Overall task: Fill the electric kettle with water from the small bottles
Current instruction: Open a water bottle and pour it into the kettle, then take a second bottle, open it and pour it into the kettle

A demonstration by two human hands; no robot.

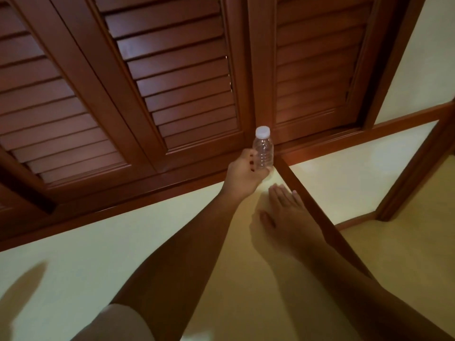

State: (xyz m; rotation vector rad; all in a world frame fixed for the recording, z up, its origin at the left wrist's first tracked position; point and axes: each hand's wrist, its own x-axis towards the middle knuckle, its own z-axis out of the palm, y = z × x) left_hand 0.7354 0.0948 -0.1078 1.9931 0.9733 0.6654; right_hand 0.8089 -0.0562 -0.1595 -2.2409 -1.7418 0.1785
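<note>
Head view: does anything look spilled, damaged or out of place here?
No spill or damage shows. The small bottle, gripped upright in the left hand, has its white cap on. The right hand is open, holding nothing. One oddity: no kettle is in view, only louvred wooden doors.

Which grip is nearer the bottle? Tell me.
Left. The left grip holds the bottle low down; the right grip is open, right of it and nearer the person, not touching.

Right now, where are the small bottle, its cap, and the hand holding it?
small bottle point(264, 153): head view, on its clear ribbed body.
white cap point(262, 132): head view, on the cap's side.
left hand point(245, 173): head view, on the middle of the hand.
</note>
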